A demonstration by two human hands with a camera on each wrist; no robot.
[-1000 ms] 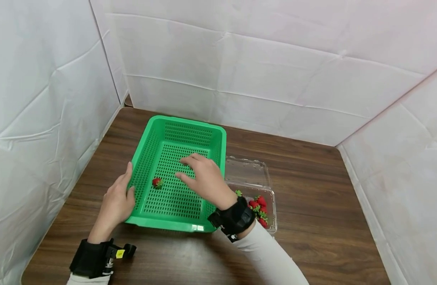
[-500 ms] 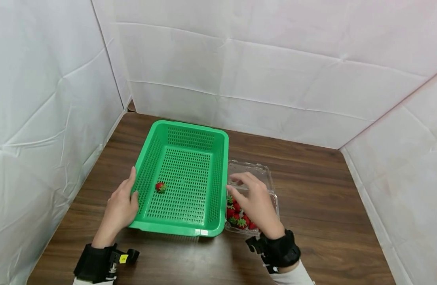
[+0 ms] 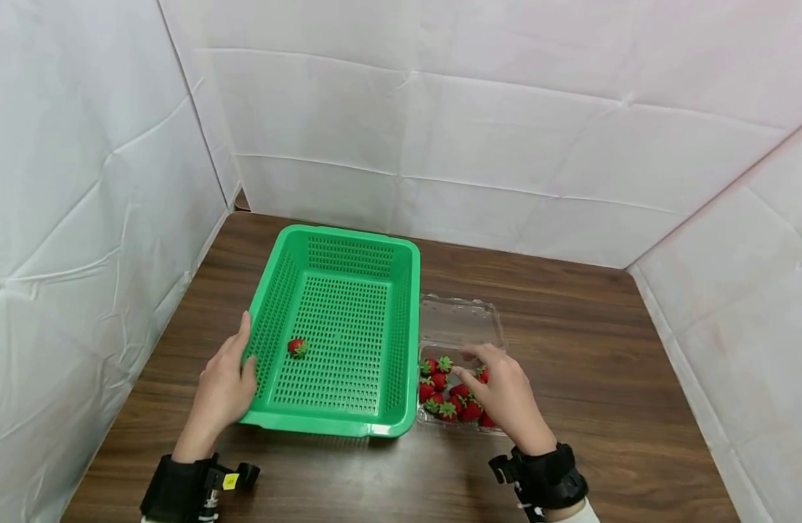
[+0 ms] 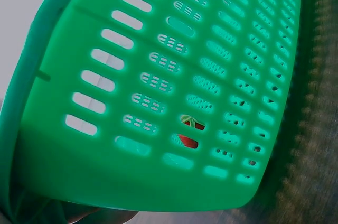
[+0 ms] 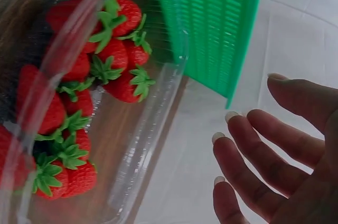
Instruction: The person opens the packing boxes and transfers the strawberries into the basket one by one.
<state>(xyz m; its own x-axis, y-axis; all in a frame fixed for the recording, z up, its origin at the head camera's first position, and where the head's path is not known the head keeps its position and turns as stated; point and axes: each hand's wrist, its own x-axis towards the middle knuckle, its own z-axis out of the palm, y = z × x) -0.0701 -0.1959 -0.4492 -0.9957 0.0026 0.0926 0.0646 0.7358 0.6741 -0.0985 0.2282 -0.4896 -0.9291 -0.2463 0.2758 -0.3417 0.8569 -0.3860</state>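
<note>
A green plastic basket (image 3: 349,425) with slotted walls stands on the table. One red strawberry (image 3: 297,347) lies on its floor toward the left, and shows through the slots as a strawberry (image 4: 188,140) in the left wrist view. My left hand (image 3: 224,388) holds the basket's left side, thumb at the rim and index finger along it. My right hand (image 3: 505,392) hovers over a clear clamshell box (image 3: 422,418), thumb and fingers apart with nothing between them. Several strawberries (image 3: 440,381) with green leaves fill the box; the hand partly hides some. The right wrist view shows relaxed, spread fingers (image 5: 256,155).
The clamshell's clear lid (image 3: 460,319) lies folded back behind it. The box stands close against the basket's right side on the brown wood-grain table (image 3: 590,363). White sheeting (image 3: 505,131) rises behind the table and at both sides.
My right hand has moved from above the basket out to the right, over the clamshell of strawberries. The left hand stays at the basket's side, and the strawberry inside stays in place.
</note>
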